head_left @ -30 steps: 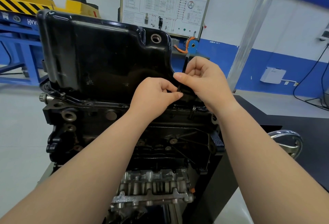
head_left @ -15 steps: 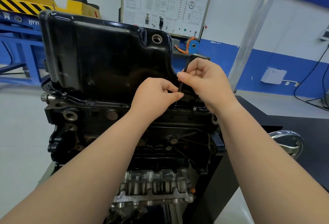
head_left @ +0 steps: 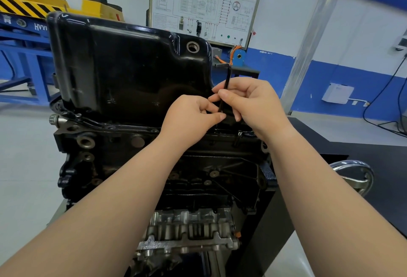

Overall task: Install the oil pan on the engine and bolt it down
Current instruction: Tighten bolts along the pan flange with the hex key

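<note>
The black pan [head_left: 132, 74] sits on top of the engine [head_left: 198, 166], and its flange lies along the upper edge of the block. The drain hole [head_left: 193, 47] in the pan is open and faces the camera.

Both hands meet at the right end of the pan, close to the flange. The right hand [head_left: 253, 102] pinches a thin black key [head_left: 226, 78] between the thumb and the forefinger, and the other fingers are bent under it. The key stands nearly upright, a little tilted, with its top above the hand (there a short arm seems to go sideways, but it is hard to tell against the background). The left hand [head_left: 189, 120] is curled, and its thumb and bent forefinger close on the lower end of the key. The tip of the key is hidden behind the fingers, so I cannot tell what it touches.

Just right of the hands a bolt [head_left: 240, 132] stands in the flange. At the right of the engine there is a chrome wheel [head_left: 356, 177]. On the wall behind hangs a board [head_left: 204, 5] with a wiring diagram.
</note>
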`<act>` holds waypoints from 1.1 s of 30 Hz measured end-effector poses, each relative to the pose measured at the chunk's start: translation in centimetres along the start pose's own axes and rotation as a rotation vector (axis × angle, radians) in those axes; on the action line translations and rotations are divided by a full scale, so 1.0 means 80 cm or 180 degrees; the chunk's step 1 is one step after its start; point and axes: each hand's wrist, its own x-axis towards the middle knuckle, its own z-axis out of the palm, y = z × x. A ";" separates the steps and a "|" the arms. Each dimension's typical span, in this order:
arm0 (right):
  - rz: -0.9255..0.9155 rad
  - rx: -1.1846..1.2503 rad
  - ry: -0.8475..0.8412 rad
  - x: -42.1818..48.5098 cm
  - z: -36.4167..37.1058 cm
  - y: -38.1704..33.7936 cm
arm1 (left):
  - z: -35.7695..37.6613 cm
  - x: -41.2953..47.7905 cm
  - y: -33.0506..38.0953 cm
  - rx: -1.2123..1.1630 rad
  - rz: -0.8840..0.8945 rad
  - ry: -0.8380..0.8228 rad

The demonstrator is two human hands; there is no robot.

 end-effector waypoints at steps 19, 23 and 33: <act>-0.0181 -0.0572 0.0402 0.003 0.015 -0.002 | 0.000 0.000 0.002 -0.0029 -0.0081 0.0004; -0.0366 -0.0411 0.0502 0.014 0.008 -0.025 | 0.000 0.001 0.000 0.0016 -0.0066 -0.0002; -0.0954 -0.1925 0.0515 0.027 -0.010 -0.029 | 0.000 0.000 0.002 -0.0022 -0.0187 -0.0047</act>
